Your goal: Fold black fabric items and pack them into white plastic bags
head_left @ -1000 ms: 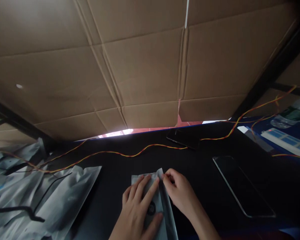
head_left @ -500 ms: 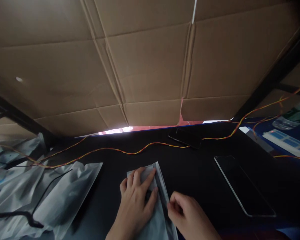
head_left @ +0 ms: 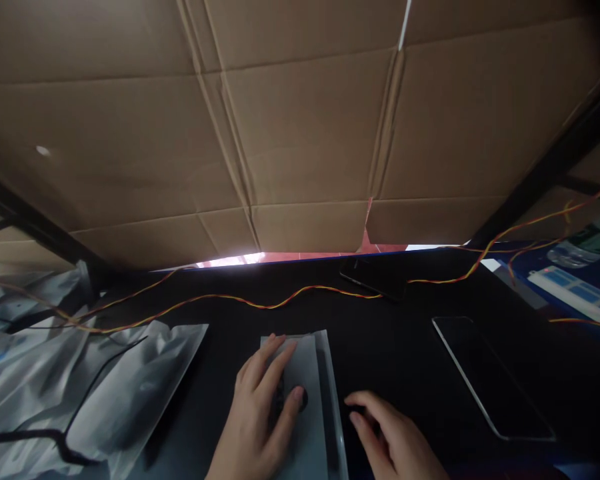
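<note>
A flat translucent bag (head_left: 310, 427) with a clear strip down its right side lies on the black table. My left hand (head_left: 255, 413) rests on the upper left part of this bag, fingers spread, beside a dark round spot. Just right of the bag's edge is my right hand (head_left: 393, 433), its thumb and forefinger apart with nothing between them. Farther right a phone-shaped dark slab (head_left: 493, 377) with a pale edge lies flat.
Filled translucent bags (head_left: 115, 400) and a black strap (head_left: 40, 437) lie at the left. A twisted red-yellow wire (head_left: 265, 307) crosses the table (head_left: 220, 373) past a dark phone (head_left: 370, 277). Cardboard (head_left: 300, 133) stands behind; a bottle (head_left: 590, 243) is far right.
My right hand has let go of the bag's right edge and opened, moving slightly right. My left hand has slid a little left on the bag, which now lies straighter.
</note>
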`<move>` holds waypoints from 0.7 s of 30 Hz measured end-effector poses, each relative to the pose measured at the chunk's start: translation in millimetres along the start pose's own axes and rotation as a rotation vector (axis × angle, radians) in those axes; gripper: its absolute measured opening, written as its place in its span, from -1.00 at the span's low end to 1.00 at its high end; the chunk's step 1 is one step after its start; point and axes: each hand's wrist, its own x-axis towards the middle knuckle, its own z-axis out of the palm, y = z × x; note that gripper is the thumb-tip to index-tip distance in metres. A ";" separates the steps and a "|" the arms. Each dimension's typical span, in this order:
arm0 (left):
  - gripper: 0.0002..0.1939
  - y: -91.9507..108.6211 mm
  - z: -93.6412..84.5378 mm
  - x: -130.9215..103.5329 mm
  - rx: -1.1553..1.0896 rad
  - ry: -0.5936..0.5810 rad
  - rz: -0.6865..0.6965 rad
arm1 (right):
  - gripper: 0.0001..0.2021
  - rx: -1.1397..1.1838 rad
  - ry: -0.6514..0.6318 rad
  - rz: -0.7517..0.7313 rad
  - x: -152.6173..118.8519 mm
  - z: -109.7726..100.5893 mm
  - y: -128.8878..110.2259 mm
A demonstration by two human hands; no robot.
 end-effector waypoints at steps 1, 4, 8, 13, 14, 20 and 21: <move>-0.40 -0.7 -0.4 -5.8 0.006 0.019 0.012 | -0.71 -0.050 0.002 -0.042 6.2 0.2 -6.5; -0.34 -0.7 2.7 -20.7 0.057 -0.016 0.082 | -0.65 -0.203 0.001 -0.112 22.2 5.3 -22.8; -0.32 -0.5 8.3 -29.1 0.136 -0.040 0.107 | -0.67 -0.262 0.025 -0.162 32.5 11.6 -26.7; -0.27 -6.4 13.2 -26.7 0.198 -0.019 0.207 | -0.64 -0.279 0.147 -0.127 32.4 28.4 -18.6; -0.24 -7.5 14.9 -25.9 0.214 -0.012 0.235 | -0.64 -0.262 0.177 -0.130 32.2 34.0 -18.7; -0.22 -11.1 21.3 -28.6 0.364 0.006 0.209 | -0.89 0.084 0.128 -0.009 33.6 33.4 -35.5; -0.24 -14.0 20.3 -31.1 0.394 0.010 0.193 | -0.87 0.149 0.112 0.016 33.2 24.0 -38.5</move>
